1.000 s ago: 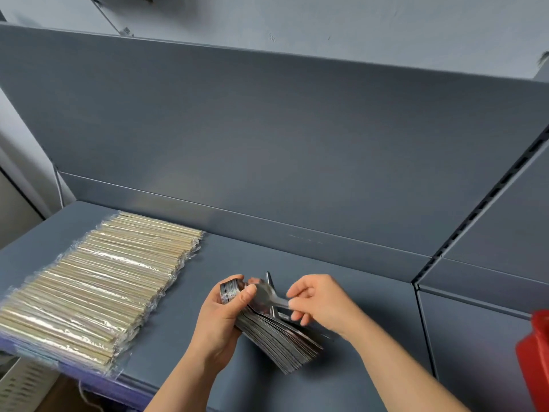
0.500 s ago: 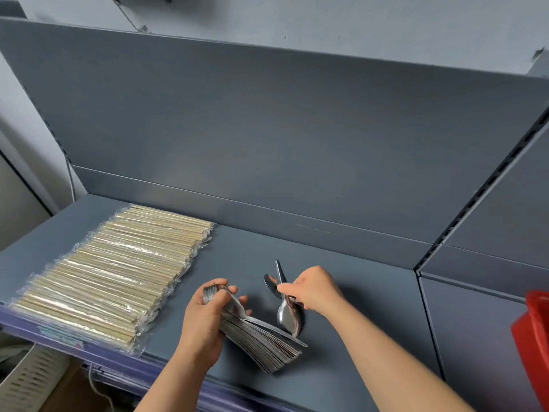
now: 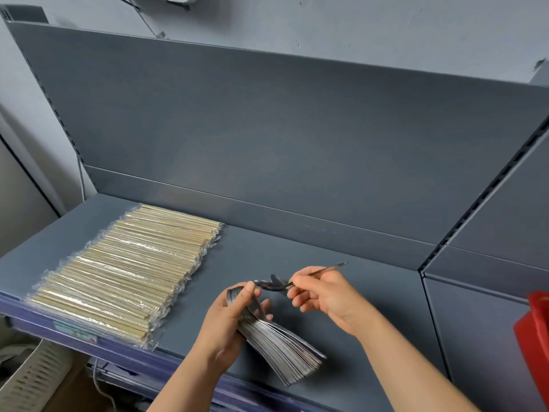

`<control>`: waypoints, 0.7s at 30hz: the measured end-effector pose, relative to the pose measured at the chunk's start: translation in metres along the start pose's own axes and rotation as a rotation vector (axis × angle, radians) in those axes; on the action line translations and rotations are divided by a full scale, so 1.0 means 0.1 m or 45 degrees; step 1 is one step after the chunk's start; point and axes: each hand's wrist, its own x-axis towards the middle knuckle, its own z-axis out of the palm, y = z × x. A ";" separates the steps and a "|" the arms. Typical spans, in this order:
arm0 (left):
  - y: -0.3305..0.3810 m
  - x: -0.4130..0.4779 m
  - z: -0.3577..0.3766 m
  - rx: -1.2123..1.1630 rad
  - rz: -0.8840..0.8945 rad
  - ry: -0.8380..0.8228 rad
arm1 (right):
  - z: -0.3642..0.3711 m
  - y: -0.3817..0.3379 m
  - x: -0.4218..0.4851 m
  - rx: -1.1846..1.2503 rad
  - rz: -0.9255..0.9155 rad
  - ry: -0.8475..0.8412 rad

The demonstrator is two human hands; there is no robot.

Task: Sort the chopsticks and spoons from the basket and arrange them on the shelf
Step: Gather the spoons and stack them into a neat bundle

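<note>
Near the shelf's (image 3: 252, 254) front edge, the left hand (image 3: 228, 319) grips a fanned stack of spoons (image 3: 282, 352); the right hand (image 3: 323, 295) pinches one spoon (image 3: 271, 285) by its handle. Wrapped chopsticks (image 3: 124, 272) lie at its left end.

A white slotted crate (image 3: 32, 379) (lower left); a pale wall (image 3: 356, 25) above.

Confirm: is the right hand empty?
No, the right hand pinches a single spoon by its handle, next to the spoon stack gripped by the left hand.
</note>
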 end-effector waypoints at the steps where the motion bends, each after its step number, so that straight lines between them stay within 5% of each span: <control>1: 0.01 0.01 0.02 0.007 0.008 -0.046 | 0.03 0.03 -0.04 -0.038 -0.006 -0.031; 7: 0.02 0.15 0.03 -0.052 0.045 0.064 | -0.06 0.13 -0.17 -0.033 -0.008 -0.184; 10: 0.06 0.22 -0.04 -0.001 0.092 0.104 | -0.27 0.17 -0.13 0.066 -0.021 0.018; 13: 0.09 0.25 -0.11 0.037 0.102 0.109 | -0.37 0.29 -0.05 -0.607 -0.039 0.319; 17: 0.07 0.26 -0.13 0.112 0.067 0.115 | -0.35 0.45 0.06 -1.445 -0.096 0.281; 21: 0.03 0.24 -0.12 0.160 0.079 0.119 | -0.32 0.40 0.05 -1.149 -0.064 0.359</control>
